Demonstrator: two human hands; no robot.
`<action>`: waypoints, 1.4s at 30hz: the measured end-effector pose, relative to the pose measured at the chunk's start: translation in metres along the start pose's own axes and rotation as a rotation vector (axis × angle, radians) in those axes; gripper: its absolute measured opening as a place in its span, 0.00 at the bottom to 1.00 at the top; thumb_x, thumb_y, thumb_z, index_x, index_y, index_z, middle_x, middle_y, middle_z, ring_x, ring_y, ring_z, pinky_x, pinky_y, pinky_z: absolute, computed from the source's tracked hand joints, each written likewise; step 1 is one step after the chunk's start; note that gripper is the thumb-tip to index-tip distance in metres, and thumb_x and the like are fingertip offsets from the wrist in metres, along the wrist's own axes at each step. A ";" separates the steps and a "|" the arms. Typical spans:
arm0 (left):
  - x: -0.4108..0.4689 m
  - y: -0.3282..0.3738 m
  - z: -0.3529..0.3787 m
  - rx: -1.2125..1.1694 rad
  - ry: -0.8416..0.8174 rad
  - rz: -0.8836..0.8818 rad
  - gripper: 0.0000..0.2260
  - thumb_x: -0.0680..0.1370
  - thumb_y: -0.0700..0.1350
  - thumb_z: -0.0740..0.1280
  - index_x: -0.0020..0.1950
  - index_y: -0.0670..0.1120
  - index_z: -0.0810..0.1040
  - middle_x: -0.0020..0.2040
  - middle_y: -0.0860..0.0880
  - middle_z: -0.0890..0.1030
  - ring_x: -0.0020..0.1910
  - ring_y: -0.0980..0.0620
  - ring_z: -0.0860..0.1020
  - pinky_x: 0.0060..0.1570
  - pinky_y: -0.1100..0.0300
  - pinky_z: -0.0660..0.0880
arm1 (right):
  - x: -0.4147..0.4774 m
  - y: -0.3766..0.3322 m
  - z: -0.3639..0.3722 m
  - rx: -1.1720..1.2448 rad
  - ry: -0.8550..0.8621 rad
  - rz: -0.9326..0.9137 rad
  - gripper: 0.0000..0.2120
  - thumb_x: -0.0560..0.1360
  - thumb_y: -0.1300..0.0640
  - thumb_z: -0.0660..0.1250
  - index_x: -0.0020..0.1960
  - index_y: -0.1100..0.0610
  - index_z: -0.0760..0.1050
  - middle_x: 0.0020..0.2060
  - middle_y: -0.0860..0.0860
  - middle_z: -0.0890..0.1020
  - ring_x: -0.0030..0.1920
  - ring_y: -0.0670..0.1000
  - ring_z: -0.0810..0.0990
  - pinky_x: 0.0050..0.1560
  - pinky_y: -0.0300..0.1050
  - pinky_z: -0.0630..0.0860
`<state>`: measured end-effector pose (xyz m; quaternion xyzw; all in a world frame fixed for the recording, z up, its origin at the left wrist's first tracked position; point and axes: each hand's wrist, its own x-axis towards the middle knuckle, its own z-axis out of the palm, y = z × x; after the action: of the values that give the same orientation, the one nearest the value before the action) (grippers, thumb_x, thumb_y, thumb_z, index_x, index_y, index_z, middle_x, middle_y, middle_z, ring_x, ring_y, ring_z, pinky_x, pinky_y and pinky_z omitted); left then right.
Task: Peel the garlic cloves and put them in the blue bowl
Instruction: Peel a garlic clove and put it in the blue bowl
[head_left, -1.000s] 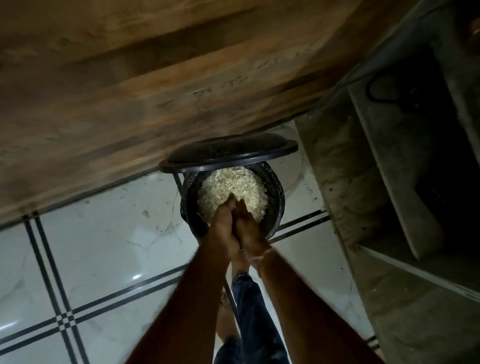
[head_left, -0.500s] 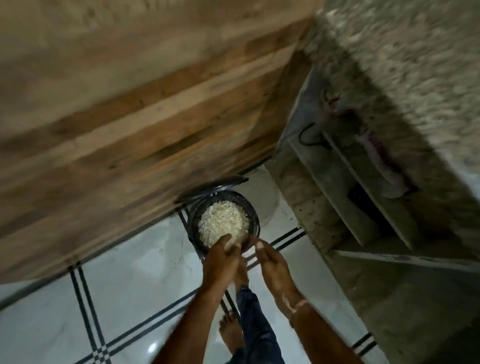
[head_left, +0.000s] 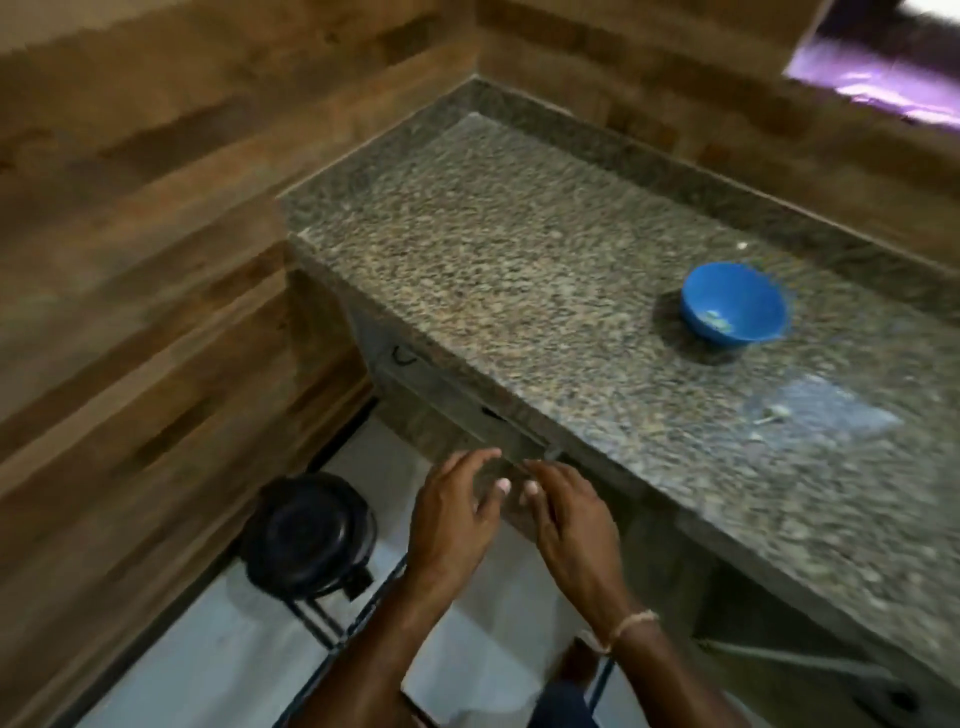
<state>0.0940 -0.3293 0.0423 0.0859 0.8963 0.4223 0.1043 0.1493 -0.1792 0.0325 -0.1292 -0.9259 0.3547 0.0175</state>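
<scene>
The blue bowl (head_left: 735, 303) sits on the granite counter (head_left: 519, 249) at the right, with a few pale bits inside. My left hand (head_left: 454, 514) and my right hand (head_left: 569, 512) hover side by side in front of the counter's edge, fingers spread and relaxed, holding nothing. Both are well below and left of the bowl. A clear sheet (head_left: 826, 410) with small garlic scraps (head_left: 774, 413) lies on the counter in front of the bowl.
A black bin (head_left: 309, 535) with its lid closed stands on the white tiled floor (head_left: 208, 649) to the left of my hands. Wood-panelled walls (head_left: 145, 260) close off the left and back. A drawer with a dark handle (head_left: 402, 357) sits under the counter.
My view has risen from the open bin of garlic skins to the counter. The bin's lid is now closed. Both hands have lifted away from the bin and are empty.
</scene>
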 end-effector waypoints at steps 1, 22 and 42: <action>0.005 0.017 0.014 0.005 -0.012 0.023 0.15 0.82 0.50 0.69 0.69 0.54 0.79 0.68 0.53 0.79 0.67 0.52 0.76 0.62 0.63 0.69 | 0.001 0.015 -0.017 -0.006 0.024 0.002 0.19 0.85 0.41 0.55 0.68 0.46 0.77 0.64 0.45 0.80 0.62 0.47 0.78 0.61 0.49 0.77; 0.131 0.197 0.279 0.201 -0.350 0.309 0.14 0.77 0.48 0.75 0.62 0.50 0.83 0.55 0.50 0.82 0.55 0.49 0.80 0.50 0.55 0.76 | 0.076 0.264 -0.209 -0.273 0.196 0.443 0.27 0.81 0.59 0.67 0.79 0.50 0.65 0.75 0.53 0.70 0.71 0.57 0.72 0.65 0.57 0.76; 0.256 0.249 0.259 0.197 -0.029 0.340 0.04 0.79 0.45 0.74 0.51 0.52 0.80 0.50 0.54 0.85 0.48 0.49 0.81 0.41 0.55 0.74 | 0.134 0.277 -0.211 -0.240 0.056 0.719 0.46 0.75 0.50 0.76 0.83 0.46 0.53 0.84 0.52 0.48 0.83 0.58 0.45 0.77 0.76 0.48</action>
<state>-0.0694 0.0809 0.0450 0.2520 0.9042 0.3431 0.0355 0.1085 0.1896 -0.0009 -0.4564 -0.8555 0.2238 -0.0982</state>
